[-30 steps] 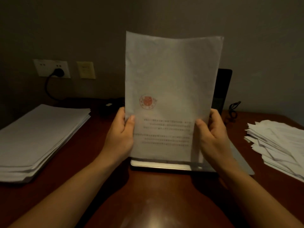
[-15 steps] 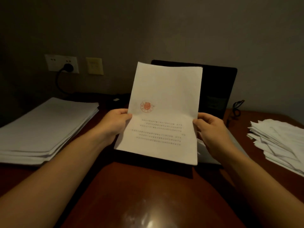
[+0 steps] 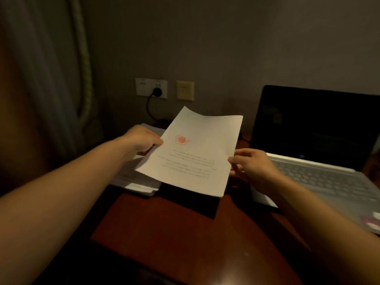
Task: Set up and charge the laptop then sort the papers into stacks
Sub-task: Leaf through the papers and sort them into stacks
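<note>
Your left hand [image 3: 141, 140] pinches the left edge of the white, red-stamped paper sheet [image 3: 193, 159]; your right hand [image 3: 255, 169] pinches its right edge. It hangs between them, above the white paper stack [image 3: 139, 183].

Prob a home office or bedroom corner tbh — dark wood desk [image 3: 185, 233] w/ an open laptop [image 3: 318, 173], a paper stack [image 3: 135, 182], a wall socket [image 3: 144, 87] w/ a black plug [image 3: 157, 91] in it, and a long curtain [image 3: 61, 79] on the left.
</note>
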`<state>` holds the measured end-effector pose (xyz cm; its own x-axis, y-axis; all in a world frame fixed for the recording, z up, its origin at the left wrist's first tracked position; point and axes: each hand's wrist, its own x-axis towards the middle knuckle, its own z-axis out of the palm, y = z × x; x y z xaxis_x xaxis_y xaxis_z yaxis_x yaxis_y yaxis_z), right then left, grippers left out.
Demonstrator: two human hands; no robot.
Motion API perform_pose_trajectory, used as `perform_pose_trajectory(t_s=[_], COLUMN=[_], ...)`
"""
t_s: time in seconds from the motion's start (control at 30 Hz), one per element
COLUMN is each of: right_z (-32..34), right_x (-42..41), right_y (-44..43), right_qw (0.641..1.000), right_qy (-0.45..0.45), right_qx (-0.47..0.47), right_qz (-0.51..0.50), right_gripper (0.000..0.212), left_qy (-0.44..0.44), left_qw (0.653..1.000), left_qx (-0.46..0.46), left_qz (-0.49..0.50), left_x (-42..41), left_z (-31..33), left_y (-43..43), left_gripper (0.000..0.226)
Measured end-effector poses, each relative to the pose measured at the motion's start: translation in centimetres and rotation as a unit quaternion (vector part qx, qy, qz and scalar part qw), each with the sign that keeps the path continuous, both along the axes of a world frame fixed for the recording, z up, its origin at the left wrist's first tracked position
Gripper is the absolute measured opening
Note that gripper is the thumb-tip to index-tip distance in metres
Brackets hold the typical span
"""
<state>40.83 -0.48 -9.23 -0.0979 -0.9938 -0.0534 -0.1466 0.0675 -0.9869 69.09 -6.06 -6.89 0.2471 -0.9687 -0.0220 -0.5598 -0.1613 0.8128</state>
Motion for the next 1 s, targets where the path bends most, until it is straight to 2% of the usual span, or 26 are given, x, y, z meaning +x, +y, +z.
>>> perform_pose_trajectory(t_s=[0.2,0.33,0.4,0.5,0.57,0.63,0.73,0.8,0.93,1.0], right_z=[-1.2,-1.8,-2.1,-2.4,-2.8,-3.1,-3.3,-3.3,-3.2,-2.9], right_x=[7.9,11.2,12.3,13.5,13.9,14.2,14.5,14.4,13.4,12.3], right_y=[-3.1,-5.1,-6.1,-7.1,-7.5,-7.7,-7.9,-8.0,-7.7,-7.2], right_qw=[0.997,0.995,0.995,0.991,0.985,0.979,0.975,0.975,0.974,0.964], right_qy=[0.012,0.047,0.065,0.114,0.159,0.192,0.216,0.217,0.218,0.254], right_qx=[0.058,0.063,0.059,0.036,0.012,-0.01,-0.025,-0.029,-0.04,-0.072], right_qz=[0.047,0.056,0.053,0.055,0.06,0.062,0.046,0.043,0.044,0.042], right_gripper=[0.028,0.042,0.038,0.013,0.009,0.012,0.034,0.04,0.034,0.025], left_qy=[-0.131,-0.185,-0.209,-0.255,-0.276,-0.284,-0.287,-0.292,-0.311,-0.318], left_qw=[0.99,0.979,0.974,0.964,0.957,0.954,0.954,0.953,0.948,0.947], left_qx=[0.011,0.01,0.005,-0.001,-0.002,0.004,0.012,0.011,-0.005,-0.019], left_qz=[0.056,0.079,0.081,0.078,0.085,0.093,0.083,0.077,0.064,0.051], left_x=[7.7,10.7,11.5,12.2,12.6,13.0,13.6,13.6,12.5,11.2], left_z=[-1.6,-3.1,-3.6,-3.9,-4.1,-4.3,-4.7,-4.8,-4.5,-4.1], left_y=[-2.4,-3.8,-4.2,-4.2,-4.3,-4.4,-4.2,-3.9,-3.2,-2.9], left_gripper=[0.023,0.021,0.021,0.019,0.018,0.017,0.019,0.023,0.023,0.024])
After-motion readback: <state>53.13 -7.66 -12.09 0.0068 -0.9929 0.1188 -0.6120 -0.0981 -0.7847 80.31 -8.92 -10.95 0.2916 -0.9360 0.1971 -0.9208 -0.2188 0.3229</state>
